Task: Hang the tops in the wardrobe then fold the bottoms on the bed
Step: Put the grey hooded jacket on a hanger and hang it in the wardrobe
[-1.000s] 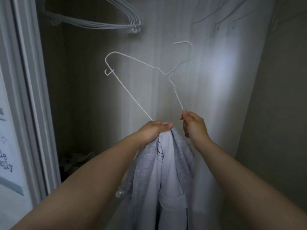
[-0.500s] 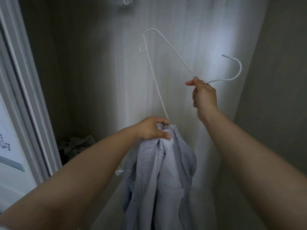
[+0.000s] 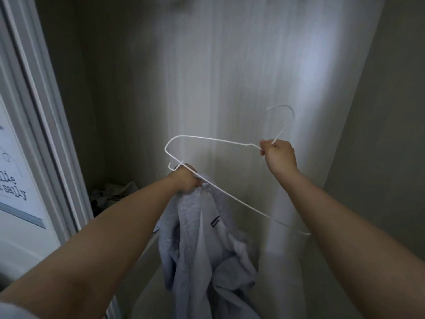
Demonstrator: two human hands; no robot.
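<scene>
the grey top [image 3: 202, 245] runs off the bottom edge, so its hem and full shape cannot be seen, and its upper part is bunched inside the left hand [image 3: 187, 180], which hides whatever part is gripped. the small dark label on it is too blurred to read. the white wire hanger [image 3: 213, 141] has its lower right end smeared by motion and lost behind the right forearm; its neck is hidden inside the right hand [image 3: 277, 155]. a dim heap of cloth [image 3: 110, 196] on the wardrobe floor is too dark to tell apart. the lettered sign [image 3: 13, 187] at the left is cut by the edge.
</scene>
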